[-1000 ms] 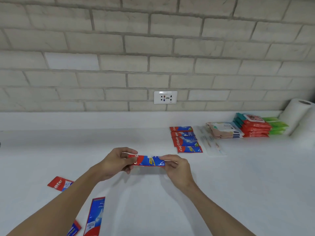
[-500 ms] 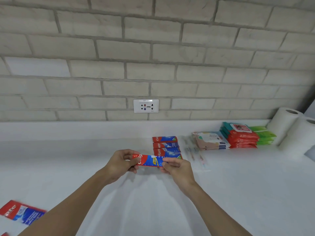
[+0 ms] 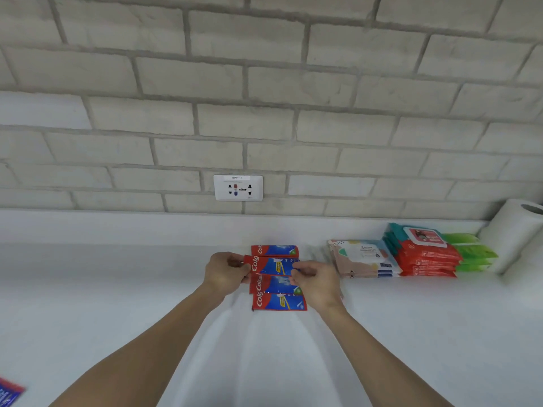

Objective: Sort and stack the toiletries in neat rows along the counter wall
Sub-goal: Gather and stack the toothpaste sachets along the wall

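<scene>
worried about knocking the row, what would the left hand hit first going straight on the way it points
Likely the red and blue toothpaste sachet nearest the wall, just beyond the left hand and its held red and blue sachet; depth unclear.

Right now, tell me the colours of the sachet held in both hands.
The sachet is red with white lettering, then blue; head view.

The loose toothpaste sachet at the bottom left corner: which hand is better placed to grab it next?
Probably the left hand. The loose toothpaste sachet lies far left, outside the left forearm, so the right hand would have to cross over. Both hands pinch the held sachet over the row.
</scene>
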